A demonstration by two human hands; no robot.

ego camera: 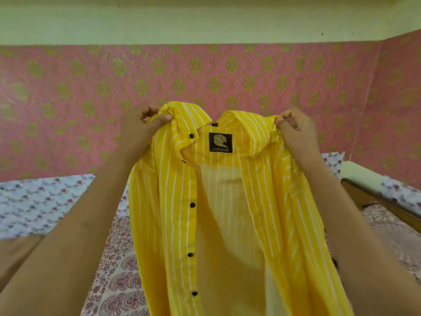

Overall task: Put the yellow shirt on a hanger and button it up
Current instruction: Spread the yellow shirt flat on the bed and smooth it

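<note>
Left fingers: the left hand (141, 124) has its fingers (148, 110) curled in with the thumb pressed flat against them. They pinch a bunched fold of the yellow shirt (173, 179) at one shoulder, just beside the collar (189, 115).
Right fingers: the right hand (296, 128) grips the opposite shoulder; its fingers (288, 115) are curled tight, and thumb and forefinger nip the fabric edge.
Shirt, place: it is held up in the air between the two hands and hangs over the middle of the bed (34, 201) toward its near edge. Its lower part runs out of view at the bottom.
Shirt, state: the front hangs open and the inside of the back panel faces the camera. White stripes run lengthwise.
Collar: spread open, its two points apart at the top.
Label: a black square label (220, 142) with a pale emblem sits inside the neck, just below the collar.
Buttons: a row of dark buttons (192, 204) runs down the front edge on the left-hand side, none of them fastened.
Forearms: both are bare and reach up from the bottom corners.
Bed: a pale floral sheet lies toward its left edge and a maroon-printed cover (118, 281) lies under the shirt. A wooden frame (373, 199) shows along the right edge.
Wall: the pink wall (205, 71) with green-gold round motifs rises behind the bed's far edge, with a plain pale band above.
</note>
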